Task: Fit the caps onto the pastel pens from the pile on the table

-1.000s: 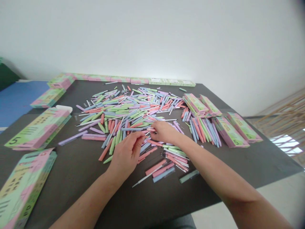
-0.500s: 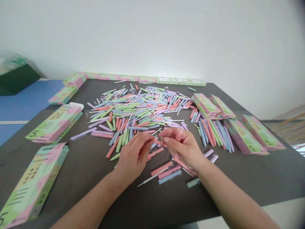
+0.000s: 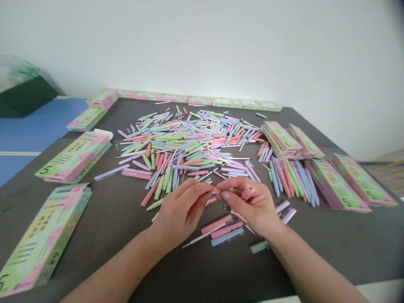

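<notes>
Across a dark table [image 3: 126, 235], the left hand [image 3: 178, 210] and right hand [image 3: 254, 206] come together, fingertips pinched around a small reddish piece [image 3: 215, 190], its detail unclear; pens [image 3: 172, 137] heap at twelve o'clock, boxes [image 3: 339, 187] at three.

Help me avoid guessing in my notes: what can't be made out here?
All in the head view:
- Pinkish part between left hand and right hand: mostly covered by fingers.
- Nearest box: corner cut off by left edge; fine print too small.
- Dark green bin: cut off by left edge.
- Slats: blurred, cut off by right edge.
</notes>
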Motion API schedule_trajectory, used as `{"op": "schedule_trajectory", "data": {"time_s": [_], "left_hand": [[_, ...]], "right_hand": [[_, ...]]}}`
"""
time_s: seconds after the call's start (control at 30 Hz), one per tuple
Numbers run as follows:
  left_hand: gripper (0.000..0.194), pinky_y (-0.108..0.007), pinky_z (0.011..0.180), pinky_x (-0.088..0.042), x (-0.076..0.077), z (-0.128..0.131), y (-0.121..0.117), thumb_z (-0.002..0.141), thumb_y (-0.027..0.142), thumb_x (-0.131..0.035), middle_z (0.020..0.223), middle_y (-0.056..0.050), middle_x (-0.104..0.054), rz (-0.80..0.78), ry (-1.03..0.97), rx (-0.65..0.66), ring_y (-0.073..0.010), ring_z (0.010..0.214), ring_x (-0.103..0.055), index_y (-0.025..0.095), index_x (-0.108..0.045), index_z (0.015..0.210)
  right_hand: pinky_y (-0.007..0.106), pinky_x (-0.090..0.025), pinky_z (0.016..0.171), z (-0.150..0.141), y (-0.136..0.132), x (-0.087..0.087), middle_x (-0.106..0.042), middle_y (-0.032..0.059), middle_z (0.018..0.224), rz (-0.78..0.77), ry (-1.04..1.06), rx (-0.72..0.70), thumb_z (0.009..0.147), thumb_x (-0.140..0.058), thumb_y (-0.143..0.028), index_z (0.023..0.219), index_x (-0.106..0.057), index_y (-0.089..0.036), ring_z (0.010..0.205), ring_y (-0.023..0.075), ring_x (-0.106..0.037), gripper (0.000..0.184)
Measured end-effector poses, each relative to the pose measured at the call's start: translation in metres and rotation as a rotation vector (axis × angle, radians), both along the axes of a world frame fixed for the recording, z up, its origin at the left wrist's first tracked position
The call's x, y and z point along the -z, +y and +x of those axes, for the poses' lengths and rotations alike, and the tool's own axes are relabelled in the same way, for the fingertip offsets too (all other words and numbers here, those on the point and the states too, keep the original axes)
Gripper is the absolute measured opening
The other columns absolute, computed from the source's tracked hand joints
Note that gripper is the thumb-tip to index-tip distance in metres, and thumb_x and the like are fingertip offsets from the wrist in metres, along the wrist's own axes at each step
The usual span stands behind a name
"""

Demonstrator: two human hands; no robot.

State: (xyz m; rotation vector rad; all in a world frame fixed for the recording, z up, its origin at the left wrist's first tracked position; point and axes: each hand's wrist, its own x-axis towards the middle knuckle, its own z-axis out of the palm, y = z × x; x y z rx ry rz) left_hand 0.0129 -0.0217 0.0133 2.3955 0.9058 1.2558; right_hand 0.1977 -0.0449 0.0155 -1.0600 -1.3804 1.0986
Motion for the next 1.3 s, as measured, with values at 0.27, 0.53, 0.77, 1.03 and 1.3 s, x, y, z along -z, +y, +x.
{"op": "schedule_trajectory", "data": {"time_s": [0.27, 0.53, 0.77, 1.03, 1.3], "left_hand": [[0.018, -0.020, 0.067, -0.045, -0.0002, -0.0007, -0.0014, 0.088, 0.006, -0.054, 0.082, -0.002, -0.061, -0.025, -0.020, 0.028, -0.0093, 0.072, -0.057, 0.016, -0.060, 0.103], [0.018, -0.020, 0.065, -0.046, -0.0011, -0.0013, -0.0014, 0.088, 0.007, -0.056, 0.081, -0.002, -0.063, -0.003, -0.012, 0.020, -0.0092, 0.070, -0.057, 0.015, -0.061, 0.103], [0.017, -0.020, 0.065, -0.047, -0.0013, -0.0014, -0.0039, 0.089, 0.010, -0.056, 0.080, -0.003, -0.066, 0.004, -0.011, 0.006, -0.0093, 0.066, -0.058, 0.017, -0.062, 0.103], [0.016, -0.019, 0.067, -0.046, -0.0004, -0.0016, -0.0030, 0.088, 0.011, -0.059, 0.078, -0.002, -0.065, 0.039, 0.002, -0.007, -0.0083, 0.066, -0.058, 0.016, -0.063, 0.102], [0.016, -0.020, 0.067, -0.047, 0.0016, -0.0028, -0.0024, 0.089, 0.012, -0.056, 0.078, -0.003, -0.067, 0.026, 0.010, -0.004, -0.0099, 0.067, -0.061, 0.017, -0.064, 0.103]], "right_hand": [[0.025, -0.053, 0.058, 0.0011, -0.0017, -0.0031, -0.071, 0.0044, 0.071, 0.004, -0.043, 0.055, 0.080, -0.070, -0.026, 0.087, -0.072, -0.020, 0.065, 0.0164, -0.068, 0.009], [0.026, -0.055, 0.062, 0.0035, -0.0022, 0.0029, -0.074, 0.0049, 0.079, 0.080, -0.078, 0.091, 0.080, -0.071, -0.026, 0.091, -0.074, -0.021, 0.068, 0.0164, -0.069, 0.013], [0.026, -0.054, 0.059, 0.0035, -0.0035, 0.0000, -0.075, 0.0049, 0.078, 0.095, -0.141, 0.091, 0.081, -0.070, -0.026, 0.092, -0.075, -0.021, 0.067, 0.0168, -0.068, 0.013], [0.026, -0.052, 0.054, 0.0022, -0.0044, -0.0023, -0.074, 0.0060, 0.077, 0.110, -0.187, 0.111, 0.080, -0.071, -0.026, 0.090, -0.074, -0.020, 0.065, 0.0172, -0.067, 0.012], [0.025, -0.052, 0.055, 0.0031, -0.0038, -0.0016, -0.074, 0.0052, 0.077, 0.139, -0.224, 0.133, 0.080, -0.070, -0.027, 0.091, -0.075, -0.021, 0.062, 0.0153, -0.065, 0.013]]}}
